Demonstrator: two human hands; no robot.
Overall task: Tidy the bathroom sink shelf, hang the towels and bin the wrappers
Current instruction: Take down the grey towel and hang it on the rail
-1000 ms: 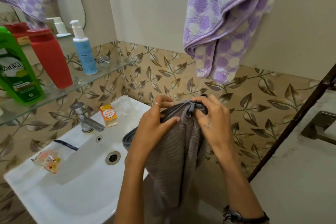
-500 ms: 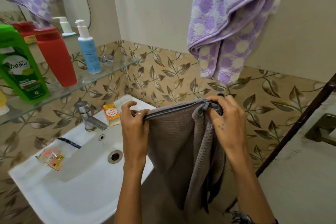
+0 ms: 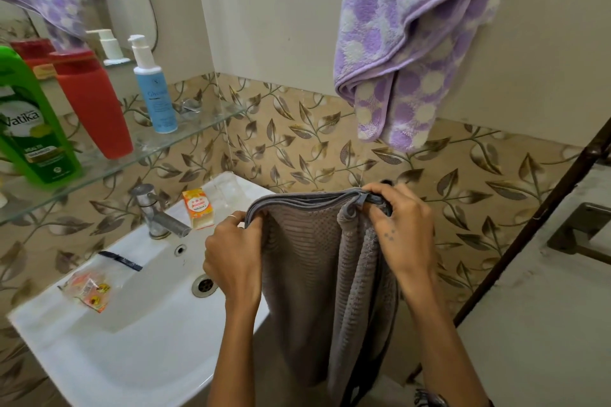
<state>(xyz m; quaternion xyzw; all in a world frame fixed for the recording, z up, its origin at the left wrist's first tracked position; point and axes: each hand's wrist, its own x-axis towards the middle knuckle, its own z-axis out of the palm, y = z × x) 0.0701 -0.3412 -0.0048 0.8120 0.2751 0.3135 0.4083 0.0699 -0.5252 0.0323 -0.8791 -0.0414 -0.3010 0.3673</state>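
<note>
Grey towel [image 3: 317,274]: being stretched wider vs 0.5 s ago, hanging right of sink [image 3: 109,350].
Hands: left hand [image 3: 234,261] + right hand [image 3: 401,231] pinching top edge.
Towels: 2, incl. purple towel [image 3: 413,43] far above.
Shelf [image 3: 185,139]: 3 bottles.
Wrappers: 1 wrapper [image 3: 87,289] sitting on sink rim.

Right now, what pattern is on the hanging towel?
Purple and white polka dots on the hanging towel, head view.

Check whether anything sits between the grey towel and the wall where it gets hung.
Nothing visible does. The grey ribbed towel, held by both hands, hangs beside the white sink; the leaf-patterned wall tiles behind are bare.
</note>
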